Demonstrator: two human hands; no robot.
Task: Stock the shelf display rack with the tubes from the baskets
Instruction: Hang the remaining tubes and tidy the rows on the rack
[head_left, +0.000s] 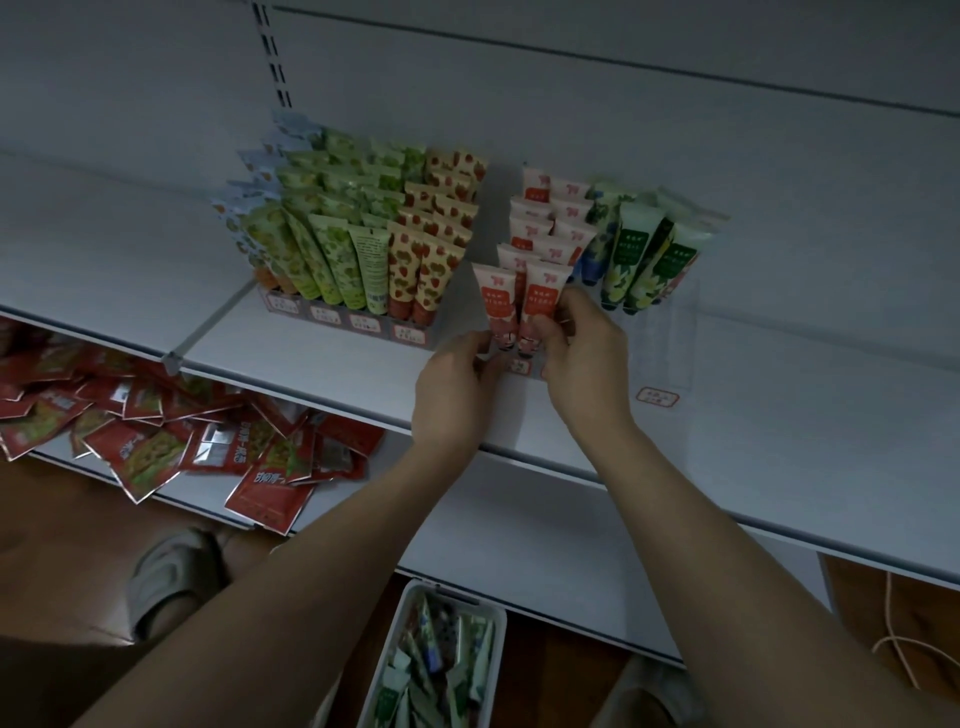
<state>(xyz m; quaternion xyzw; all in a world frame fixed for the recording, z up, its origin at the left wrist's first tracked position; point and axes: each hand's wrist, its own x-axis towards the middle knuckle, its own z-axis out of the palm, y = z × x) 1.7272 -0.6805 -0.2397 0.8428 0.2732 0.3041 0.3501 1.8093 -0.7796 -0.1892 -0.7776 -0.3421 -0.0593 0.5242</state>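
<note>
Head view: on the white shelf (322, 358) the right-hand display rack (670, 312) takes two pink tubes at its near row; the left hand (457, 384) pinches the left pink tube (497, 306), the right hand (582, 345) grips the right pink tube (540, 304); a basket (498, 623) of tubes sits near, below; a filled rack (353, 317) stands left.

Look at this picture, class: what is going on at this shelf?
A person is stocking a clear display rack on a white shelf. The right hand pinches a red-and-white tube at the rack's front row, and the left hand steadies its neighbour. The rack beside it looks full. A white basket of more tubes waits on the floor below.
</note>
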